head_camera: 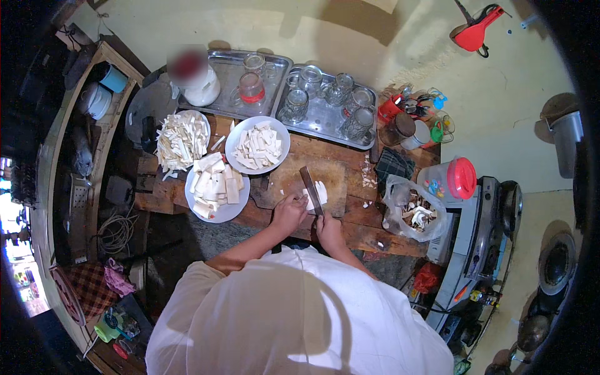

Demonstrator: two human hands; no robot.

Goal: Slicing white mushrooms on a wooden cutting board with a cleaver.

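My right hand [330, 230] grips the handle end of a kitchen knife [309, 187], whose blade points away from me over a wooden cutting board [333, 168]. Under and beside the blade lie pale slices of a peeled root vegetable [321, 191]. My left hand [291, 212] is just left of the blade, fingers bent at the slices' edge, pressing on them. Behind the board, a white bowl [284, 159] holds short cut pieces. To its left, a plate [225, 218] carries larger blocks, and another plate [206, 129] is heaped with thin strips.
Metal trays [318, 131] with upturned glass mugs stand at the back. A plastic bag [393, 225] of peelings lies right, near a dark cloth [393, 166] and a red-lidded tub [461, 178]. White scraps dot the wooden table [365, 234]. A gas stove [483, 229] is further right.
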